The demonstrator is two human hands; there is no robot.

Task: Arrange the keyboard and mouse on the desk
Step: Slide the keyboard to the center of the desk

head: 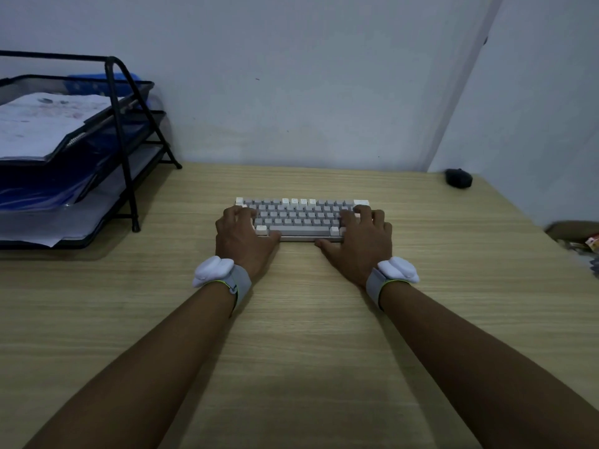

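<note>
Both hands grip a grey and white keyboard (299,218) at mid-desk (324,351), left hand (241,236) on its left end, right hand (363,238) on its right. A black mouse (458,178) sits well apart in the far right corner.

Office: paper trays (74,150), wooden desk (324,319).

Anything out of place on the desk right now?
Yes, the mouse. It sits in the far right corner against the wall, well apart from the keyboard, which both hands, left hand and right hand, grip at its ends. The keyboard itself lies square to the desk edge.
</note>
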